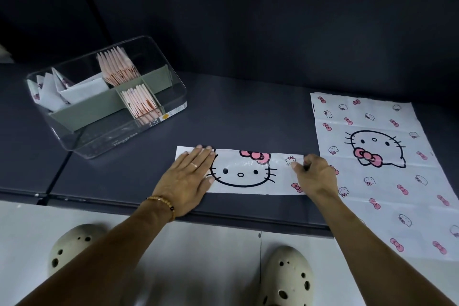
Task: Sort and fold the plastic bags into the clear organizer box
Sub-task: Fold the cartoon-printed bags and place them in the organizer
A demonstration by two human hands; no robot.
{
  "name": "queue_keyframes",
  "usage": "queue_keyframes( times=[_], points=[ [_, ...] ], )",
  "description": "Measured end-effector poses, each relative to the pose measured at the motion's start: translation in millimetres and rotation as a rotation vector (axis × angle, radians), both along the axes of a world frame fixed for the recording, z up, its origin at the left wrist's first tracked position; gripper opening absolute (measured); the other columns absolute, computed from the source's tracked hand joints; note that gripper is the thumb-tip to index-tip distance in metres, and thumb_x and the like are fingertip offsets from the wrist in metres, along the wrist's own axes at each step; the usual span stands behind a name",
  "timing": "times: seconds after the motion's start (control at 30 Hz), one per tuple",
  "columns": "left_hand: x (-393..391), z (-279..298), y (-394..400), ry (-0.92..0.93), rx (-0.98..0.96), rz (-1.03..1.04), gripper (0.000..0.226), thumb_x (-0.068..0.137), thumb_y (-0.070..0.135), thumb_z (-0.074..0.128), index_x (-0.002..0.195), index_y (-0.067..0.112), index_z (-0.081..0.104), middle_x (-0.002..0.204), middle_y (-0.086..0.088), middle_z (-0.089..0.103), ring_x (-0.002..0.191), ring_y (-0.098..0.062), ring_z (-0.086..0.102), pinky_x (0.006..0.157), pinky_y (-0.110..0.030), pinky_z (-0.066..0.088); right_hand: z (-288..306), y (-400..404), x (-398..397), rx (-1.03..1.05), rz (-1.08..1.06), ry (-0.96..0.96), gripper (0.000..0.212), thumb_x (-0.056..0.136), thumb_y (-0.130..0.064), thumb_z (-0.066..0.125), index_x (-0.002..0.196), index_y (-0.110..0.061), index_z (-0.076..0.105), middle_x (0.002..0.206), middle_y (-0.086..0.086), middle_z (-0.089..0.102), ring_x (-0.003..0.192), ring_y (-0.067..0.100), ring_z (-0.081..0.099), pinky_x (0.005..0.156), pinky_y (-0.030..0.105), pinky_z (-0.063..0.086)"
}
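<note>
Slip risk: we've got left hand (190, 176) spread flat on the folded bag (244, 171) on the tabletop (139, 176), right hand (314, 176) apparently pinching its right end; slick plastic may spring open before reaching the organizer box (109, 99).

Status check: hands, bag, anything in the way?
Left hand flat on folded bag. Right hand pinching its right end. Organizer box left, nothing blocking.

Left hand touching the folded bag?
Touching. Head view shows the left hand lying flat, fingers straight, on the left end of the folded bag.
</note>
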State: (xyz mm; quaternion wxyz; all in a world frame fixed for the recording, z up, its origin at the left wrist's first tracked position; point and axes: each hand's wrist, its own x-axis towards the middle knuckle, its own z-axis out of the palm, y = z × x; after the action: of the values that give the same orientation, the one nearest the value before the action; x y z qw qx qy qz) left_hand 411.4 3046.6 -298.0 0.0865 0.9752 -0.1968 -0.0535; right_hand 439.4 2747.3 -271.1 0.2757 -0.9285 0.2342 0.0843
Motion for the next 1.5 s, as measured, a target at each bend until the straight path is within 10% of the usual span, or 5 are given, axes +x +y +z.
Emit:
queue_keyframes(
  times=[0.27, 0.43, 1.0, 1.27, 1.5],
  points=[
    [-0.9, -2.2, 0.6, -0.031, 0.061, 0.011, 0.074, 0.091, 0.062, 0.012, 0.151, 0.020, 0.005, 0.159, 0.004, 0.005, 0.146, -0.014, -0.001, 0.117, -0.034, -0.002, 8.2, 61.3, -18.5, -0.491, 0.545, -0.459, 0.043, 0.076, -0.003, 0.067, 0.118, -0.002, 0.063, 0.126, 0.018, 0.058, 0.113, 0.038, 0.055, 0.093, 0.045, 0.047],
    [-0.8, 1.6, 0.0, -0.011, 0.065, 0.010, 0.080, 0.089, 0.066, 0.018, 0.151, 0.016, 0.012, 0.159, 0.002, 0.011, 0.146, -0.014, 0.003, 0.118, -0.034, 0.001, -18.1, 127.1, -19.2, -0.309, 1.009, -0.196, 0.066, 0.096, -0.025, 0.046, 0.152, -0.007, 0.016, 0.161, 0.009, 0.010, 0.149, 0.023, 0.004, 0.121, 0.042, 0.005],
    [0.0, -2.6, 1.7, -0.022, 0.055, 0.013, 0.082, 0.087, 0.069, 0.016, 0.151, 0.019, 0.008, 0.159, 0.005, 0.008, 0.145, -0.011, -0.003, 0.118, -0.033, 0.001, -18.9, -7.0, -30.2, -0.538, 0.767, -0.026, 0.072, 0.095, -0.055, -0.001, 0.153, -0.013, -0.002, 0.162, 0.002, -0.004, 0.149, 0.017, -0.005, 0.120, 0.036, 0.001],
    [-12.8, 6.2, -7.3, -0.017, 0.105, 0.118, 0.081, 0.088, 0.068, 0.020, 0.151, 0.017, 0.017, 0.158, 0.001, 0.017, 0.145, -0.018, 0.012, 0.117, -0.037, 0.010, 7.0, 45.4, -46.6, -0.609, 0.731, -0.298, 0.040, 0.086, -0.032, 0.055, 0.120, -0.011, 0.062, 0.110, 0.011, 0.061, 0.098, 0.031, 0.057, 0.081, 0.043, 0.047],
    [-57.4, 14.0, 12.1, 0.041, 0.040, 0.015, 0.089, 0.075, 0.079, 0.036, 0.149, 0.030, 0.022, 0.156, -0.005, 0.021, 0.144, -0.026, 0.019, 0.115, -0.044, 0.013, 2.5, 46.3, -44.2, -0.623, 0.829, -0.262, 0.045, 0.090, -0.034, 0.056, 0.127, -0.008, 0.059, 0.118, 0.006, 0.057, 0.104, 0.026, 0.057, 0.089, 0.042, 0.047]
  ],
)
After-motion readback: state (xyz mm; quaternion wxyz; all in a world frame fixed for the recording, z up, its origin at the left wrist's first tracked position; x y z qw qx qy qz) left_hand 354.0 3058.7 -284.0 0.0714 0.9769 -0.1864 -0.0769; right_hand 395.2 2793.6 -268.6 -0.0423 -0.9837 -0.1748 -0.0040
